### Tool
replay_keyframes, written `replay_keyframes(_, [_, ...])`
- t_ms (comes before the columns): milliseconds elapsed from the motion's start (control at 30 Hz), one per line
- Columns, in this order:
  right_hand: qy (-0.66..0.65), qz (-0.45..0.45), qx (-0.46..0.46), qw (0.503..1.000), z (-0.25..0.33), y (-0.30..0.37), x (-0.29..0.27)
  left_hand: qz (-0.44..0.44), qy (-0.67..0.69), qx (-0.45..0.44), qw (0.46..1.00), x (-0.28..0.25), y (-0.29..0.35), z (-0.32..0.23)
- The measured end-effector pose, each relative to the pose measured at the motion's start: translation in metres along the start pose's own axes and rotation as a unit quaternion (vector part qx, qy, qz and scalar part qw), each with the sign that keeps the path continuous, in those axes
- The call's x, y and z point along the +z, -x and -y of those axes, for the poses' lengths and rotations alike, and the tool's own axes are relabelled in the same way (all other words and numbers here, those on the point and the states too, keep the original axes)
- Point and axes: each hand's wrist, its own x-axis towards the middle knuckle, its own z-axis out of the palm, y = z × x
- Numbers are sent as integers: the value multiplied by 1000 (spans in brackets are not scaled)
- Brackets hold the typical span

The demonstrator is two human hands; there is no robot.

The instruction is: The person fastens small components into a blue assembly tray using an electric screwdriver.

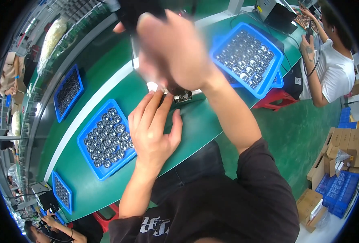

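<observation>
The left hand [152, 135] lies with fingers [150, 111] extended beside a metal fixture [183, 96] on the tabletop [195, 126], the blurred right hand [173, 50] partly hiding it; whether either grasps anything, I cannot tell

Fisheye camera, worn on the head
It faces down, close over the left hand [153, 131] and the tabletop [197, 129] beneath.

So much green: the floor [285, 146] is matched by a long workbench [195, 129], and a red stool [271, 102] is parked alongside.
</observation>
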Motion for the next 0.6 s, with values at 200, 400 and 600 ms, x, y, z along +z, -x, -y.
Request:
replay_keyframes(200, [-37,-5,-72,997,-7,3,-4,-2,9,6,1000,1,-2,0])
replay_keyframes(400, [-73,1,-58,996,-9,4,-6,-1,5,1,1000,0,0,3])
replay_keyframes(600, [-187,-2,45,981,-2,12,-7,-3,6,2,1000,0,-2,2])
